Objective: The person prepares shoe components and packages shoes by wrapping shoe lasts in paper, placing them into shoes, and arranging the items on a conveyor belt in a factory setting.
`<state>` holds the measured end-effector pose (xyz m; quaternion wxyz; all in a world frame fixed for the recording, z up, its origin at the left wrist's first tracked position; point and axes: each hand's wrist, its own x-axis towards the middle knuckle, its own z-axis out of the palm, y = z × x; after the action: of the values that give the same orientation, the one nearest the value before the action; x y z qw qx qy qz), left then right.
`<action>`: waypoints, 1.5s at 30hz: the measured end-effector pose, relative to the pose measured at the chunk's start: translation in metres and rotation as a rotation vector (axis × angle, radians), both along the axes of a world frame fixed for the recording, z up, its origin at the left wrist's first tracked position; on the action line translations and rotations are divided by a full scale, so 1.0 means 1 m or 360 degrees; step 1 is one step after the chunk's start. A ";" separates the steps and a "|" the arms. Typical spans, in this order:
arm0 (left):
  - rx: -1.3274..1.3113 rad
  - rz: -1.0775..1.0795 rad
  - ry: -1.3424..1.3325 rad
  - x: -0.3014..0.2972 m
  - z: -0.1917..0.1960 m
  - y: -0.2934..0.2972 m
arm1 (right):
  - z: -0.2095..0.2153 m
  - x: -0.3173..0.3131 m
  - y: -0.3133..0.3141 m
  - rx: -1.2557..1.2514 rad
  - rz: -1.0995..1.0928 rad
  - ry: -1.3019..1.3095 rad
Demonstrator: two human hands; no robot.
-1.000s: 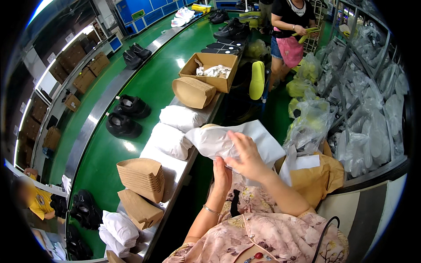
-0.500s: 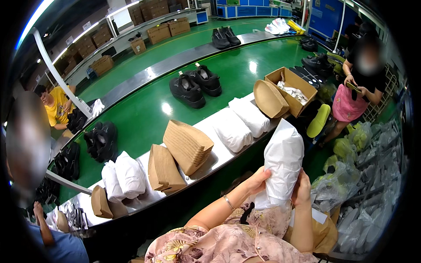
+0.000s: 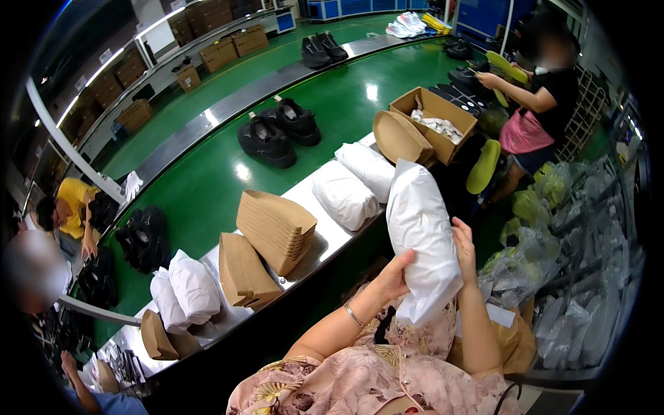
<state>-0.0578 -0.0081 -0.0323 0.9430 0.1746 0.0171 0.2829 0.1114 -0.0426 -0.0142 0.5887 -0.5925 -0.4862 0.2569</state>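
Note:
Between my two hands, above my lap, I hold a long bundle wrapped in white paper (image 3: 420,228). Its loose paper end hangs toward me and its rounded top tilts away. My left hand (image 3: 395,275) grips its left side, the thumb lying on the paper. My right hand (image 3: 465,243) presses against the right side, fingers reaching upward and the palm partly hidden. What the paper covers cannot be seen. Just beyond, two similar white-wrapped bundles (image 3: 346,194) rest on the metal ledge (image 3: 297,273), with nested brown cardboard inserts (image 3: 273,232) to their left.
Black shoes (image 3: 268,138) stand on the green belt (image 3: 207,187). An open cardboard box (image 3: 432,124) sits at the ledge's right end. Bagged grey pieces (image 3: 574,304) fill a rack at right. One co-worker (image 3: 536,104) handles yellow-green insoles; others are at left.
The wrapped bundle has tipped, and its lower paper end now hangs free of my lap. My right fingers have straightened upward. The co-worker at right has raised a yellow-green insole.

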 end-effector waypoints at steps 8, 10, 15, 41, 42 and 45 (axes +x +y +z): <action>0.0176 0.0480 0.0531 0.004 0.026 0.024 | 0.038 -0.039 -0.032 -0.0049 0.0564 0.1071; 0.0279 0.0597 0.0674 0.012 0.028 0.019 | 0.031 -0.044 -0.031 -0.0066 0.0368 0.0829; 0.0106 0.0574 0.0570 0.014 0.035 0.014 | 0.033 -0.042 -0.032 -0.0105 -0.0017 -0.0048; 0.0484 0.0910 0.0518 0.011 0.037 0.016 | 0.029 -0.038 -0.023 0.0166 0.0517 0.2071; 0.0476 0.0890 0.0495 0.011 0.032 0.017 | 0.029 -0.041 -0.023 0.0160 0.0594 0.2154; 0.0325 0.0680 0.0428 0.007 0.021 0.020 | 0.019 -0.044 -0.020 0.0180 0.0646 0.2393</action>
<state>-0.0504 0.0123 -0.0116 0.8287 0.2973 0.1500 0.4500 0.0676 -0.0629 0.0047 0.7309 -0.1279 -0.0680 0.6669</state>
